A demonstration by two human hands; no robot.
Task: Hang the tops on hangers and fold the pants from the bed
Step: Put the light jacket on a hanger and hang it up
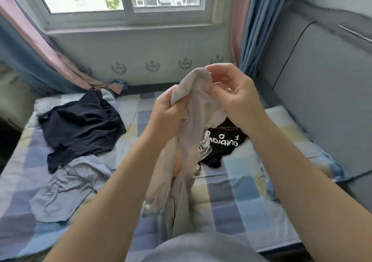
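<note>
On the left of the checked bed sheet we see a dark navy garment lying crumpled, its lower edge overlapping a grey-blue garment spread nearer to us. At centre, our left hand is raised above the bed, fingers curled tight round a bunched fold of a pale beige garment. The rest of the cloth hangs down between our forearms towards the sheet. Just to the right our right hand meets the same garment at its top edge, thumb and curled fingers pinching the fabric, the two hands close together. Below that hand a black garment with white lettering lies on the sheet, partly hidden by the hanging cloth. A grey padded headboard closes the right side.
</note>
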